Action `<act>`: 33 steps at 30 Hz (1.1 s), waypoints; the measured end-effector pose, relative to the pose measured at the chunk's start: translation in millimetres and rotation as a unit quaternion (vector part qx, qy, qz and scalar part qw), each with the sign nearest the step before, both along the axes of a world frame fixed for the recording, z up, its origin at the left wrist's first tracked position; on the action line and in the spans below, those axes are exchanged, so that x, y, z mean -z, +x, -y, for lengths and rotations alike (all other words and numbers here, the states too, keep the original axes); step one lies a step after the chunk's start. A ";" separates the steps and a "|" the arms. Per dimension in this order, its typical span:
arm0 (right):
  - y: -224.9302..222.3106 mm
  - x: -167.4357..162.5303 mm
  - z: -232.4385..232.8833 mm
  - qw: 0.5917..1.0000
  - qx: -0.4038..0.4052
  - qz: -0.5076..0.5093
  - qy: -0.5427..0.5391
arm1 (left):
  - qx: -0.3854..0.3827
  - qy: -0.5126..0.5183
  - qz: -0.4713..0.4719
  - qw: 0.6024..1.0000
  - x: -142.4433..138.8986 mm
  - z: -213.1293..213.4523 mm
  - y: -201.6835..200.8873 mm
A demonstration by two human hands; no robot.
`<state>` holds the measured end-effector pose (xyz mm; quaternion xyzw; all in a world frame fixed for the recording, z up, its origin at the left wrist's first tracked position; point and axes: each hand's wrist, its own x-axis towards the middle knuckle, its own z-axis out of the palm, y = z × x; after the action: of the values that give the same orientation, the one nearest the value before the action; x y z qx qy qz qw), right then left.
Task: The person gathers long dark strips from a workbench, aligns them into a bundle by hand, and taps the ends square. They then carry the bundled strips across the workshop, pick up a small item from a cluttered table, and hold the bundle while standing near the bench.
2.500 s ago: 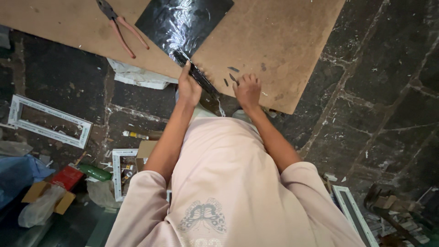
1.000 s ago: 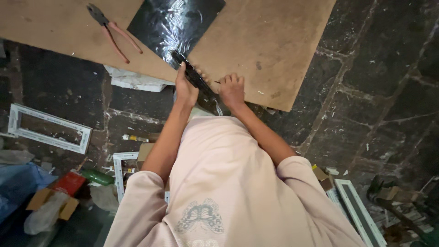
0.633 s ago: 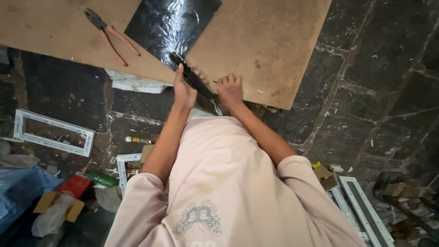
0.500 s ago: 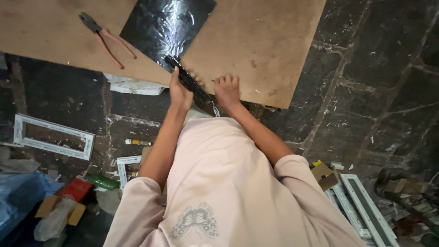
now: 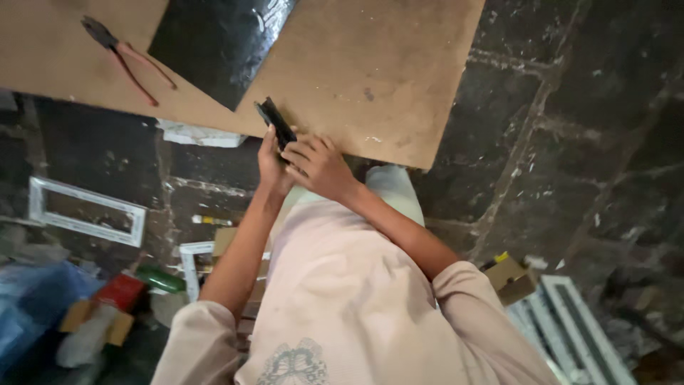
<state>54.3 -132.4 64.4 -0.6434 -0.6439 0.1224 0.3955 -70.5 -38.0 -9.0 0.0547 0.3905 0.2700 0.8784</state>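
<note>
both hands on black flat tool, red packet below-left

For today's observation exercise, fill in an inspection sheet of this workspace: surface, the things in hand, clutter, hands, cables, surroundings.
Surface: brown board, bare wood, lying over a dark stone floor.
Things in hand: narrow black strip, held at the board's near edge.
Clutter: red-handled pliers and a glossy black sheet on the board.
Hands: left hand grips the strip; right hand closes over it.
Cables: nothing seen.
Surroundings: white frames, boxes and scraps on the floor.
</note>
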 end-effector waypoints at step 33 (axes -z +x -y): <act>105.9 86.1 131.0 0.939 0.031 -0.130 -0.317 | -0.280 -0.055 -0.040 0.958 -17.4 213.3 -8.9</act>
<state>160.2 -263.3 -21.6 -0.7333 -0.4948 0.3905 0.2549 -79.4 -251.3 8.4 -0.0942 0.4396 0.4807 0.7529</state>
